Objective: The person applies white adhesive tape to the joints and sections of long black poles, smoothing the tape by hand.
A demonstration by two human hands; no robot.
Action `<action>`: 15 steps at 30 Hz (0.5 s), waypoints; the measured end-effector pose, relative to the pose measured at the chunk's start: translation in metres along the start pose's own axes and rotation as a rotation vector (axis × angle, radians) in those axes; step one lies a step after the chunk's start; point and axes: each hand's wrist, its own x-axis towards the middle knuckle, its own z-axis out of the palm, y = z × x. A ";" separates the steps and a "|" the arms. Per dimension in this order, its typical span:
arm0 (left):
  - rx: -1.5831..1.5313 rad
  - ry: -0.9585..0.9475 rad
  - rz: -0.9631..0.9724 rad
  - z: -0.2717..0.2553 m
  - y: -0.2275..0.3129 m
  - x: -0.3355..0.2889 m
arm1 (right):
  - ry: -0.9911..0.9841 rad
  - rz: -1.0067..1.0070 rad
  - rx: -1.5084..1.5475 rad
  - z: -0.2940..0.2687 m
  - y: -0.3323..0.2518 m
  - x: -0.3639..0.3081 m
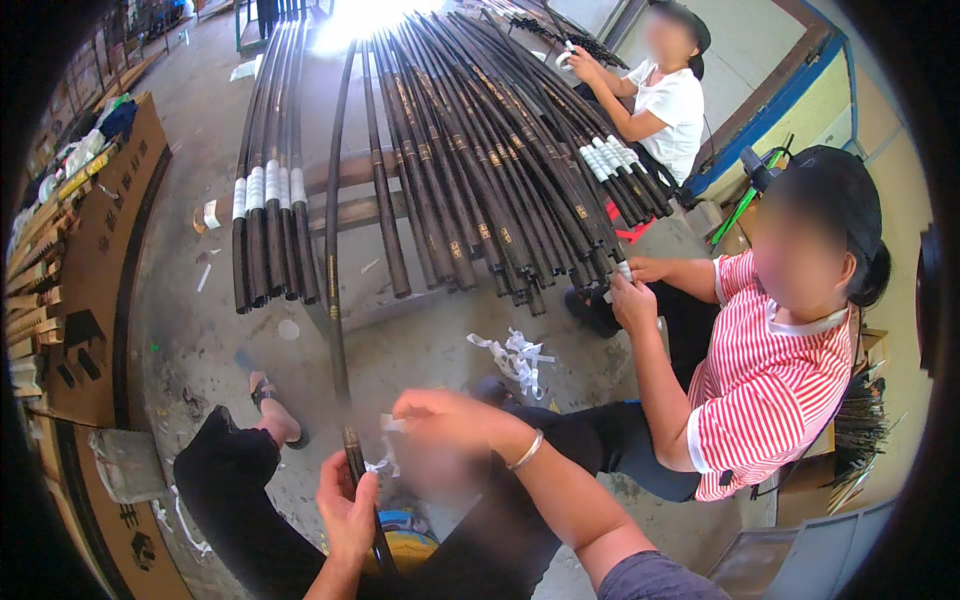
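Observation:
A long black fishing rod with small gold markings slants up from my lap to the rack of rods. My left hand is closed around its lower part, the thumb lying along the shaft. Just right of the rod, my right hand, with a bangle on the wrist, pinches a thin white strip. The strip hangs between that hand and the rod beside my left thumb. Part of the right hand is blurred, so its lower fingers are unclear.
Many black rods lie side by side ahead, some with white-wrapped grips. On the right, a person in a striped shirt handles a rod end; another person sits beyond. White scraps litter the floor. Cardboard boxes stand left.

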 end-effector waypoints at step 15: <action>0.148 0.054 0.146 -0.014 -0.024 -0.002 | 0.053 -0.013 -0.103 0.009 -0.016 0.002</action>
